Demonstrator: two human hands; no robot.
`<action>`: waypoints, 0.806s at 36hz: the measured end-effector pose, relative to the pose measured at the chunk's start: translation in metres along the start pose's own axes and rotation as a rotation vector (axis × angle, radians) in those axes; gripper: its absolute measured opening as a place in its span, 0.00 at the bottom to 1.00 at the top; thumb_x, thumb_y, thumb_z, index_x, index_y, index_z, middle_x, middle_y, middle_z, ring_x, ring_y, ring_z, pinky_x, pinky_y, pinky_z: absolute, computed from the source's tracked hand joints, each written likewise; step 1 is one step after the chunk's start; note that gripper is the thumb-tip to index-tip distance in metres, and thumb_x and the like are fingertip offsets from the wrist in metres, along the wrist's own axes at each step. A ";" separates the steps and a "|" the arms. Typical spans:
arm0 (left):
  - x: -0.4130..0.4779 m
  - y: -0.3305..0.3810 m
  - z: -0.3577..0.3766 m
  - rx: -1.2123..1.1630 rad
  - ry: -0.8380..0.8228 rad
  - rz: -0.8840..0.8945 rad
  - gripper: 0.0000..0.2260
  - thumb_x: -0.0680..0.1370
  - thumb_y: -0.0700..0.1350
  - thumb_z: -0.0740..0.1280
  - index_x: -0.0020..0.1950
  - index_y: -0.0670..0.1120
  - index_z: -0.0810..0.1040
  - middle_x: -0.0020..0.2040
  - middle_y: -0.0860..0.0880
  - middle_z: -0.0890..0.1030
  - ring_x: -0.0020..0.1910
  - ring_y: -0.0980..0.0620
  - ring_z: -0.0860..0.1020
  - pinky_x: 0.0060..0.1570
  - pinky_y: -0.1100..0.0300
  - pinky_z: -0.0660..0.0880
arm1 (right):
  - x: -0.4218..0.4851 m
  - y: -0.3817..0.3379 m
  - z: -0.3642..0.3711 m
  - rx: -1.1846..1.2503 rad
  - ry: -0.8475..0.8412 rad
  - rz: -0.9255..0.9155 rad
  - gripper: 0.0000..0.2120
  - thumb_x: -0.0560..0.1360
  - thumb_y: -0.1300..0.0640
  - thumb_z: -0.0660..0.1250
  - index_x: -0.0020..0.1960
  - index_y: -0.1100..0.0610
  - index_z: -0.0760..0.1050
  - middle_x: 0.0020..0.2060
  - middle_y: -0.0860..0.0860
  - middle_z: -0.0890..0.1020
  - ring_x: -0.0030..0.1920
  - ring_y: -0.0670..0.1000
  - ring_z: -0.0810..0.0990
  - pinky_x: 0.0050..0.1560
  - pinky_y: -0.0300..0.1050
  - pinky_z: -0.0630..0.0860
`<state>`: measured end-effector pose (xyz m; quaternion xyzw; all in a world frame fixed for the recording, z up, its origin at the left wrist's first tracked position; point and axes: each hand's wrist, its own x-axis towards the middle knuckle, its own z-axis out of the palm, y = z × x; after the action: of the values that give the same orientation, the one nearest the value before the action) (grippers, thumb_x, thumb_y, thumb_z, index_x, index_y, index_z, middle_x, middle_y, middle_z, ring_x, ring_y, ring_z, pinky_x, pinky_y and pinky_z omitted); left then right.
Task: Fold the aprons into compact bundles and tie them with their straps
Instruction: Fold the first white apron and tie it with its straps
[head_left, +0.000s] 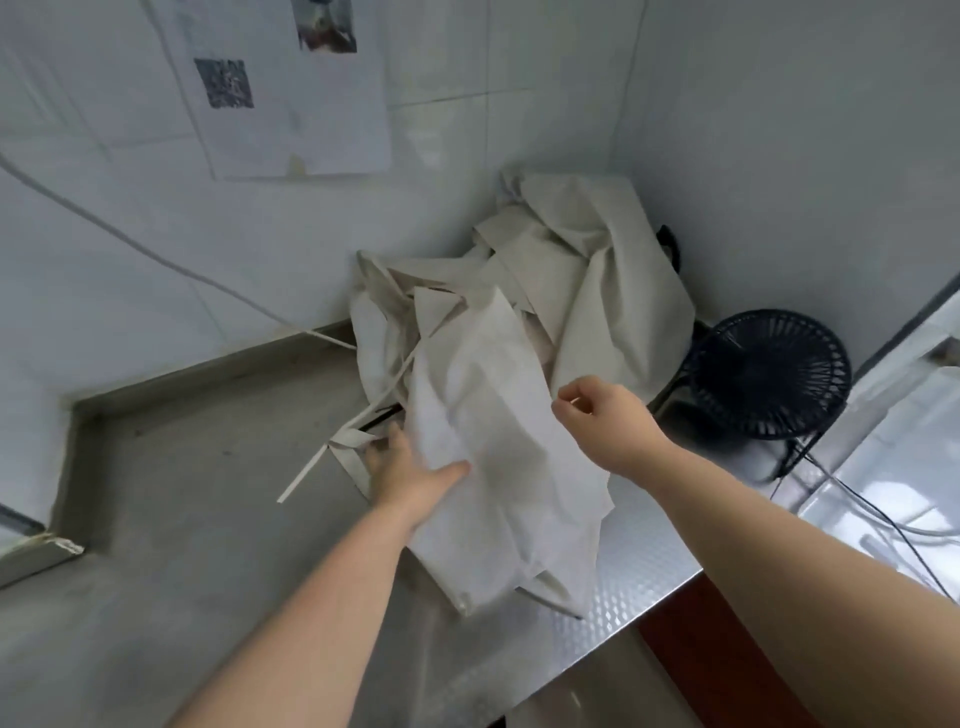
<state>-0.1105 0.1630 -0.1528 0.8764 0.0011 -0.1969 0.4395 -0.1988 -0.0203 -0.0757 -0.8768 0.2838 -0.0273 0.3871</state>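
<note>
1. Since the steel counter (208, 519) under both forearms looks smooth, cloth laid on it may slide while being folded. A fold pressed by only one hand could creep open.
2. Beyond both hands, the heap of aprons (597, 270) sits crammed into the corner with bands crossing through it. Pulling one piece free could drag others along, because the tangle links them.
3. Between the hands hangs the front apron (498, 415), crumpled and partly raised, its lower end trailing back toward the wrists. If either hold slips, it would probably slump into a wad instead of spreading flat.
4. Just right of the right hand stands a black fan (769, 374) — a swinging tie could snag on its grille.
5. Left of the left hand, a loose strap (306, 475) lies on the counter. It could get trapped under a fold and be hard to reach for tying.
6. Reaching forward, palm down, the left hand (410, 470) holds the front apron's left edge, thumb on top, fingers partly hidden behind the cloth.
7. Wrist bent, the right hand (605, 413) has curled fingers that seem to pinch the right edge.
</note>
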 end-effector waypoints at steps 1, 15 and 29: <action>0.009 -0.004 0.003 -0.046 -0.028 -0.051 0.52 0.63 0.54 0.78 0.77 0.49 0.50 0.74 0.44 0.60 0.72 0.44 0.62 0.68 0.52 0.65 | 0.007 0.001 0.002 0.003 -0.007 0.010 0.14 0.78 0.51 0.60 0.61 0.54 0.73 0.41 0.47 0.77 0.42 0.50 0.76 0.36 0.40 0.69; 0.027 0.079 -0.040 -0.310 0.318 0.293 0.15 0.74 0.31 0.62 0.35 0.49 0.77 0.32 0.51 0.74 0.26 0.66 0.69 0.30 0.69 0.65 | 0.078 -0.036 0.000 0.131 -0.168 -0.245 0.50 0.70 0.44 0.72 0.77 0.47 0.39 0.76 0.50 0.46 0.75 0.51 0.50 0.71 0.43 0.53; -0.096 0.033 -0.076 0.121 0.592 0.481 0.14 0.71 0.30 0.61 0.48 0.39 0.84 0.57 0.50 0.75 0.57 0.51 0.75 0.54 0.81 0.61 | 0.024 -0.064 0.024 0.174 0.154 -0.639 0.20 0.76 0.58 0.62 0.66 0.61 0.69 0.60 0.59 0.73 0.60 0.59 0.71 0.58 0.46 0.64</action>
<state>-0.1672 0.2178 -0.0532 0.8948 -0.0895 0.1735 0.4015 -0.1421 0.0178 -0.0521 -0.8804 0.0195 -0.2375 0.4099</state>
